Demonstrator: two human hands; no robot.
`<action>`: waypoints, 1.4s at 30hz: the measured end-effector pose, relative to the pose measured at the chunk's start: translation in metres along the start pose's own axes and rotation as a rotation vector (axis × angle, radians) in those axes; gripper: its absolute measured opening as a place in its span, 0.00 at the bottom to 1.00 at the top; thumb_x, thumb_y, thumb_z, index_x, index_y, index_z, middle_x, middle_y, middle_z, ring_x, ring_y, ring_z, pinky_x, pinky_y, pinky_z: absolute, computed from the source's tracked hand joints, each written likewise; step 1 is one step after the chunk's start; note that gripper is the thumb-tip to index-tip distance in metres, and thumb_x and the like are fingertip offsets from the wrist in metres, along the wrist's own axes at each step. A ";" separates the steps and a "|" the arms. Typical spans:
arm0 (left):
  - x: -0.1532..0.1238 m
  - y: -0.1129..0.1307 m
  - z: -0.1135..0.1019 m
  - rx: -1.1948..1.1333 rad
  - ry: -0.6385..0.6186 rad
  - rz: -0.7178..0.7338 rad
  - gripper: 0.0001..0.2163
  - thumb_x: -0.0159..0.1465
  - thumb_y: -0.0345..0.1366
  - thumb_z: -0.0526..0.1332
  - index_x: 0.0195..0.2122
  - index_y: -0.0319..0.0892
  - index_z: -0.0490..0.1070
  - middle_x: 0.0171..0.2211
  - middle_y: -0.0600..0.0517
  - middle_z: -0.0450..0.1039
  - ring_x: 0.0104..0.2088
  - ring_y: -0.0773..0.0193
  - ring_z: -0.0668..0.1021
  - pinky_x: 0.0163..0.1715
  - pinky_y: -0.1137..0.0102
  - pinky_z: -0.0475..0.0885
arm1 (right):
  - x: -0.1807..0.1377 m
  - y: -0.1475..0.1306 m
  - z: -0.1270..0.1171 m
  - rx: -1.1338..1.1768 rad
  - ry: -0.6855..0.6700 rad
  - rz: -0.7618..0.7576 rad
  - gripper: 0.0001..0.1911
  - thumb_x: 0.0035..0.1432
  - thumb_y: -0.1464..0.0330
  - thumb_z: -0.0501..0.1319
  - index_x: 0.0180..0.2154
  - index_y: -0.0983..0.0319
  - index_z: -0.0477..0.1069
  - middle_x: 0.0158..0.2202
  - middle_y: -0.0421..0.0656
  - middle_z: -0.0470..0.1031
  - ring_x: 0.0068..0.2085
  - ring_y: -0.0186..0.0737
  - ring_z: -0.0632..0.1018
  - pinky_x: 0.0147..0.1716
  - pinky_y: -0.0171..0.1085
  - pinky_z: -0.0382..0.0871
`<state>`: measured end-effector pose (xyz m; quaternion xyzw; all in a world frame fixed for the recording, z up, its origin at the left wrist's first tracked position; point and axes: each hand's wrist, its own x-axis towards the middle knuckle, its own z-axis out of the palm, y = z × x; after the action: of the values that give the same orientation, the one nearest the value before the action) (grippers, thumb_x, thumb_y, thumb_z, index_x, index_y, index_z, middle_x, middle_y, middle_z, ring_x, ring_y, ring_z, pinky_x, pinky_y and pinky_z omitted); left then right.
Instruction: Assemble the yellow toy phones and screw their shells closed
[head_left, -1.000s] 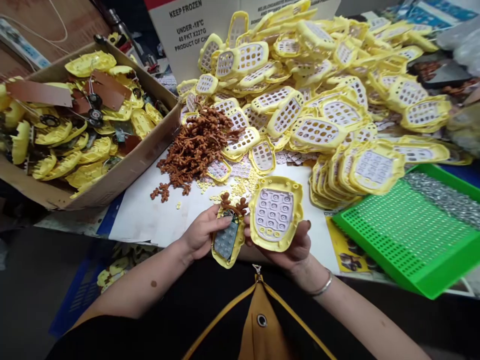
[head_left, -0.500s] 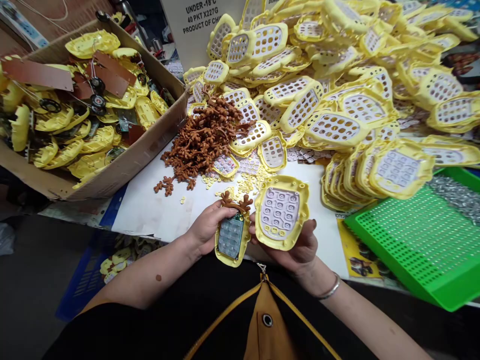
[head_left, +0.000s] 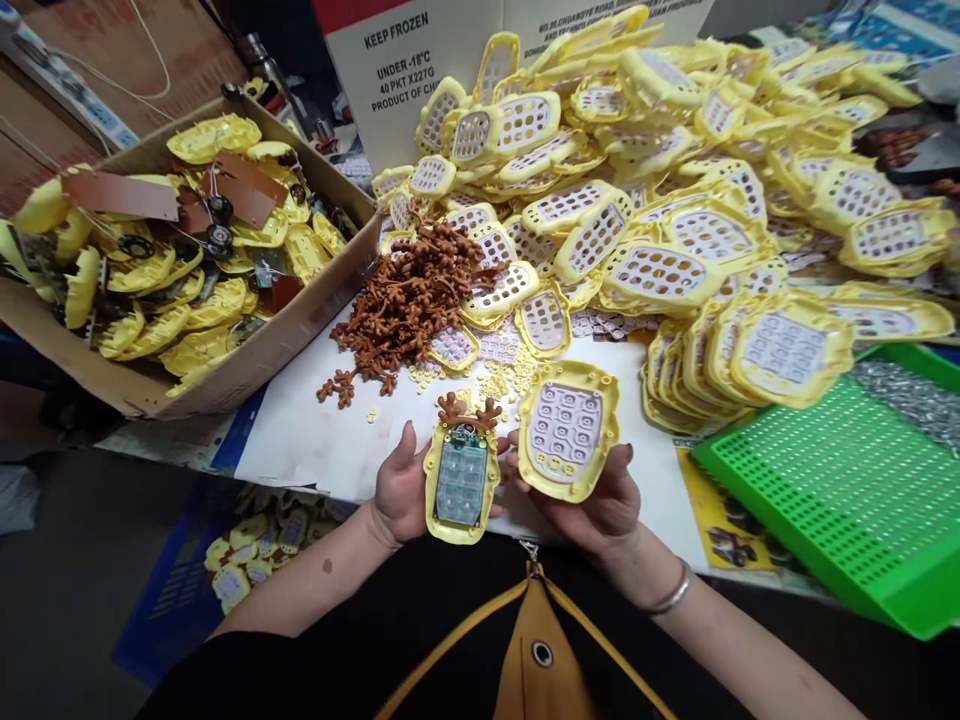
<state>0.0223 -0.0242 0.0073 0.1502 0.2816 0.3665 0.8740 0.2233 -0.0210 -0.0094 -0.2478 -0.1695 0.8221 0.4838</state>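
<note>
On the fingers of my left hand rests a yellow toy shell with a green circuit board in it and a brown antler piece across its top. My left thumb is raised off it. My right hand holds a second yellow shell, whose inside faces up and shows a pale rubber keypad. Its fingers are mostly hidden underneath. The two shells are side by side, slightly apart, above the table's near edge. Beyond them lies a heap of brown antler pieces.
A cardboard box full of shells and wired parts stands at left. Yellow shells are heaped at the back. A stacked row of shells adjoins a green tray with small metal parts. Below the table is a blue crate.
My left thumb has lifted off the antler piece, so the shell lies on my fingers with its board uncovered. My right hand still holds its shell. The view has shifted slightly.
</note>
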 end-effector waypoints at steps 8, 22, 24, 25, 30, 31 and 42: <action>0.011 0.030 0.017 0.150 0.254 0.226 0.25 0.60 0.52 0.57 0.47 0.36 0.74 0.46 0.40 0.78 0.43 0.52 0.80 0.44 0.61 0.73 | 0.008 0.013 0.003 0.061 0.023 0.007 0.29 0.41 0.50 0.71 0.44 0.56 0.74 0.42 0.44 0.80 0.41 0.45 0.79 0.41 0.44 0.74; 0.037 0.028 0.038 0.940 0.310 0.497 0.26 0.62 0.46 0.61 0.61 0.46 0.64 0.65 0.49 0.60 0.65 0.53 0.61 0.63 0.64 0.57 | 0.030 0.024 0.031 -0.018 -0.046 -0.053 0.29 0.39 0.63 0.76 0.45 0.60 0.71 0.44 0.43 0.78 0.44 0.38 0.78 0.47 0.37 0.69; 0.039 0.026 0.040 0.992 0.278 0.482 0.28 0.61 0.44 0.63 0.62 0.47 0.62 0.66 0.49 0.58 0.66 0.53 0.60 0.63 0.64 0.57 | 0.030 0.026 0.029 -0.026 -0.010 -0.064 0.30 0.37 0.65 0.76 0.44 0.60 0.71 0.44 0.43 0.78 0.46 0.39 0.77 0.48 0.38 0.69; 0.040 0.025 0.041 1.007 0.264 0.473 0.29 0.60 0.43 0.64 0.62 0.47 0.62 0.66 0.49 0.57 0.66 0.53 0.60 0.64 0.63 0.57 | 0.031 0.026 0.028 -0.032 0.006 -0.069 0.30 0.37 0.66 0.76 0.44 0.60 0.70 0.44 0.43 0.78 0.46 0.39 0.77 0.49 0.39 0.70; 0.043 0.024 0.045 0.969 0.244 0.400 0.30 0.59 0.41 0.65 0.63 0.49 0.61 0.65 0.48 0.60 0.65 0.52 0.62 0.63 0.62 0.58 | 0.031 0.027 0.025 -0.054 0.039 -0.079 0.31 0.36 0.67 0.76 0.44 0.59 0.68 0.43 0.43 0.77 0.46 0.42 0.77 0.50 0.44 0.69; 0.044 0.023 0.046 0.953 0.258 0.396 0.29 0.59 0.41 0.65 0.63 0.48 0.62 0.64 0.48 0.61 0.65 0.53 0.62 0.63 0.62 0.58 | 0.031 0.027 0.024 -0.055 0.039 -0.073 0.31 0.36 0.67 0.76 0.44 0.59 0.68 0.43 0.43 0.77 0.46 0.42 0.77 0.51 0.45 0.69; 0.039 0.031 0.046 0.827 0.255 0.319 0.28 0.60 0.47 0.64 0.61 0.52 0.64 0.63 0.50 0.63 0.64 0.56 0.63 0.63 0.63 0.57 | 0.023 0.018 0.021 -0.023 -0.037 0.029 0.29 0.35 0.64 0.76 0.42 0.61 0.71 0.37 0.40 0.77 0.38 0.35 0.76 0.39 0.35 0.71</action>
<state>0.0549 0.0224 0.0434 0.4816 0.4829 0.3688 0.6316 0.1894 -0.0103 -0.0069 -0.2404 -0.1844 0.8314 0.4659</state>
